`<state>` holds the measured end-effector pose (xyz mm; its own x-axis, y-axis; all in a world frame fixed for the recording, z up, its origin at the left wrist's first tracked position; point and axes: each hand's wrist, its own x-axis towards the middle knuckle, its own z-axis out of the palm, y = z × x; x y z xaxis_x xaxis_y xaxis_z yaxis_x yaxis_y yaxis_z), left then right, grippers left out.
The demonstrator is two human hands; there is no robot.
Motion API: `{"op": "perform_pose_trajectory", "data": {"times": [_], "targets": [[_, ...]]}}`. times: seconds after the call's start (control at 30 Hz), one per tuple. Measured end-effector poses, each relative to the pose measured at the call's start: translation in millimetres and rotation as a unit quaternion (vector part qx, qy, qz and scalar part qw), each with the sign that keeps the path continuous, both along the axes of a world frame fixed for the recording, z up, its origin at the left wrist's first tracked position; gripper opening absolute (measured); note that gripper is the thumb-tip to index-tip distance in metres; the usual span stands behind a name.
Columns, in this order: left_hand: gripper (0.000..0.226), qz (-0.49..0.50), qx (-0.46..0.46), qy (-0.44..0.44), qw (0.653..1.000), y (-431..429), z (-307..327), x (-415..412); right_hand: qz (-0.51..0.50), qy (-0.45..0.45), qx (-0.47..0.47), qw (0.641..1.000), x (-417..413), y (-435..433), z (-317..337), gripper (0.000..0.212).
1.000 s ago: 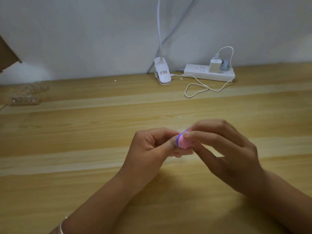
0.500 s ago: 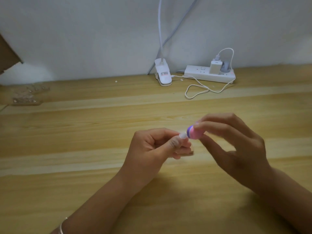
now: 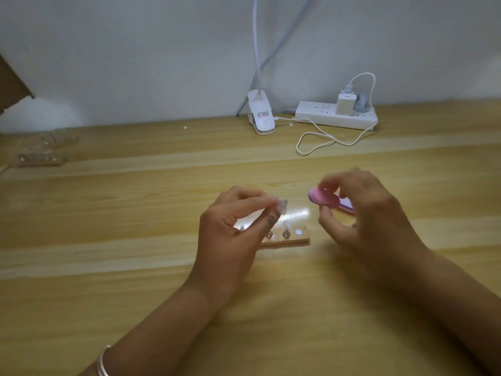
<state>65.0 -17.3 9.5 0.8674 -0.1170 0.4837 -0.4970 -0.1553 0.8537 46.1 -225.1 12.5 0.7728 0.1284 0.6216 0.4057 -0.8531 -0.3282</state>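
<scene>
Wooden desk (image 3: 130, 213), white wall (image 3: 135, 58) | left grip (image 3: 233, 226) pinches clear piece (image 3: 282, 206) (blurred) | right grip (image 3: 363, 213) pinches pink block (image 3: 324, 198)

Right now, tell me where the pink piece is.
Head view, right of centre: the right hand pinches the pink piece, just right of the left hand and beyond the small wooden strip.

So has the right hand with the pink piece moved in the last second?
Yes. The right hand carried the pink piece rightward and slightly toward the power strip, away from the left hand and its clear piece.
</scene>
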Motion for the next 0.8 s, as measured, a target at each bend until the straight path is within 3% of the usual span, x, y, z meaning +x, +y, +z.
{"op": "perform_pose_trajectory", "data": {"times": [0.07, 0.1, 0.27, 0.37, 0.53, 0.6, 0.7, 0.8], "targets": [[0.007, -0.002, 0.02, 0.037, 0.999, 0.7, -2.3, 2.3, -0.077, 0.143, -0.075, 0.984, 7.1, -10.0, -4.4, 0.021], [0.009, -0.002, 0.033, 0.047, 0.998, 0.9, -3.3, 2.8, -0.084, 0.173, -0.09, 0.977, 7.9, -12.2, -5.9, 0.026], [0.012, -0.018, 0.057, 0.052, 0.997, -1.5, -4.0, 3.2, 0.032, 0.043, 0.027, 0.998, -2.9, 4.6, 7.5, 0.042], [0.007, -0.039, 0.059, 0.041, 0.997, -3.7, -1.2, 0.6, 0.099, 0.068, 0.048, 0.992, -7.8, 14.1, 6.4, 0.035], [0.003, -0.056, 0.078, 0.025, 0.995, -4.5, 1.4, -1.5, 0.105, 0.04, 0.071, 0.991, -3.4, 16.7, 3.0, 0.026], [0.005, -0.038, 0.129, 0.0, 0.991, -5.3, 1.4, -1.1, 0.108, 0.05, 0.072, 0.99, -2.1, 14.2, 0.9, 0.026], [0.025, 0.008, 0.246, -0.023, 0.969, -5.5, 0.5, 0.1, 0.109, 0.073, 0.073, 0.989, 0.7, 6.2, 0.6, 0.024], [0.027, 0.017, 0.274, 0.004, 0.962, -1.1, -3.6, 3.4, 0.1, 0.083, 0.065, 0.989, 4.7, -1.2, -0.5, 0.017]]}}
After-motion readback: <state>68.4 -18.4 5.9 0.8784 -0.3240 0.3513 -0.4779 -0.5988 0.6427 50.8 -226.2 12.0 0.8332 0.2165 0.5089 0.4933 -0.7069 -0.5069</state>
